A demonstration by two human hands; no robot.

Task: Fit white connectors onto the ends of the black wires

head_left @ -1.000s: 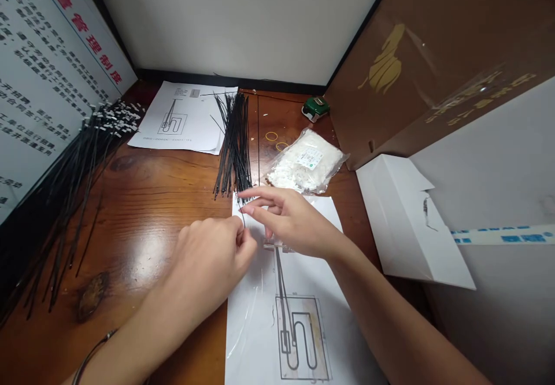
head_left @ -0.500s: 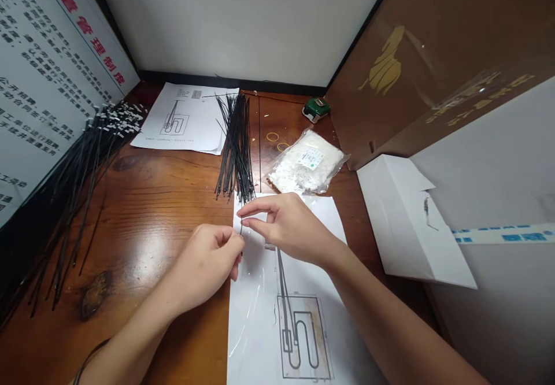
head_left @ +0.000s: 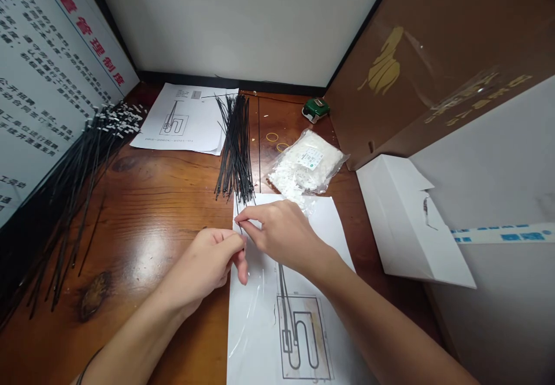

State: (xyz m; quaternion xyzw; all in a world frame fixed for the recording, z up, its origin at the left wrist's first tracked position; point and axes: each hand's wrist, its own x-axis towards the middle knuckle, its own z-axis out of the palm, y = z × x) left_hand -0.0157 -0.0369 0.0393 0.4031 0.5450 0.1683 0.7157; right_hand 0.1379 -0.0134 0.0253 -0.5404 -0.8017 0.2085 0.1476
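A thin black wire (head_left: 240,229) runs between my two hands over the printed drawing sheet (head_left: 254,333). My left hand (head_left: 210,263) is closed in a pinch on its lower end; whatever else sits at those fingertips is too small to make out. Thumb and forefinger of my right hand (head_left: 281,232) pinch the same wire slightly higher up. Just beyond my fingertips lies a bundle of black wires (head_left: 235,148). Behind my right hand, a clear bag of small white parts (head_left: 310,159) rests partly on the sheet.
On the left, a heap of black wires with white ends (head_left: 117,120) leans by a printed board (head_left: 39,55). More drawing sheets (head_left: 147,133), a green tape measure (head_left: 315,109) and yellow rubber bands (head_left: 272,137) lie at the back. A brown carton (head_left: 416,44) and white box (head_left: 403,223) stand right.
My right fingers have closed from a looser spread into a pinch on the wire, and that hand has dropped slightly. My left hand has shifted a little right, its lower fingers loosening.
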